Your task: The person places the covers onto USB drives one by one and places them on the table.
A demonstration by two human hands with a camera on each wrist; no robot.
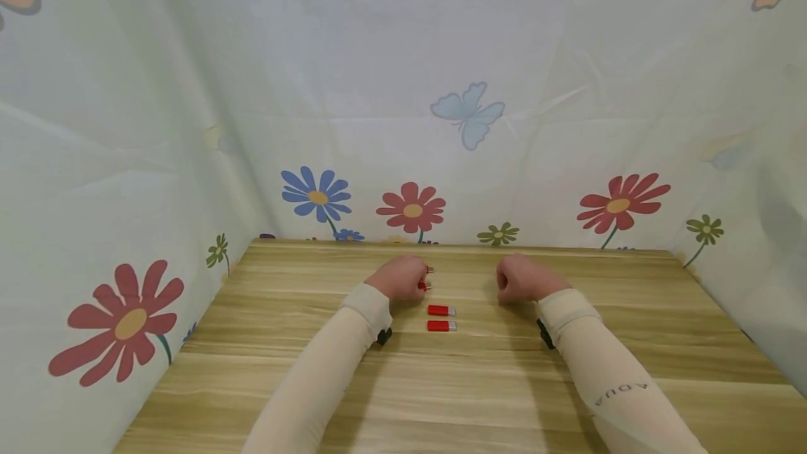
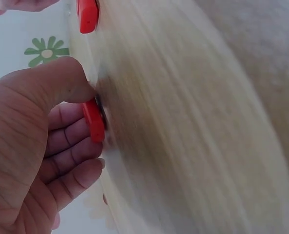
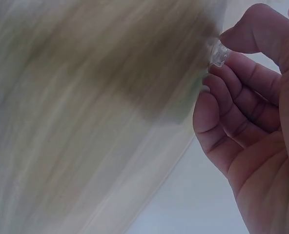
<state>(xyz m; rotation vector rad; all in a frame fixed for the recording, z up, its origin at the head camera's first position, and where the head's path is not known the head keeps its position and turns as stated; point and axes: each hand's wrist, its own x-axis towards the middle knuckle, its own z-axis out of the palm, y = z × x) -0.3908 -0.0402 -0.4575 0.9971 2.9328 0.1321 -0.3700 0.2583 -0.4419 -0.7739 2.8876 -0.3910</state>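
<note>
My left hand [image 1: 403, 277] is at the back middle of the table, thumb and fingers curled about a red USB stick [image 2: 94, 122] close over the wood. The stick's metal plug shows past the fingers in the head view. Just beyond it, another red USB stick [image 1: 430, 270] is partly hidden by the hand. Two more, an upper red USB stick [image 1: 438, 310] and a lower red USB stick [image 1: 438, 326], lie side by side, plugs pointing right. To the right, my right hand [image 1: 523, 277] pinches a small clear plastic piece [image 3: 219, 53] between thumb and forefinger at the tabletop.
The wood-grain table [image 1: 466, 391] ends at the back against a white curtain [image 1: 353, 90] printed with flowers and a butterfly. Curtain also hangs along the left and right sides. Dark wrist cameras sit under both cream sleeves [image 1: 328, 370].
</note>
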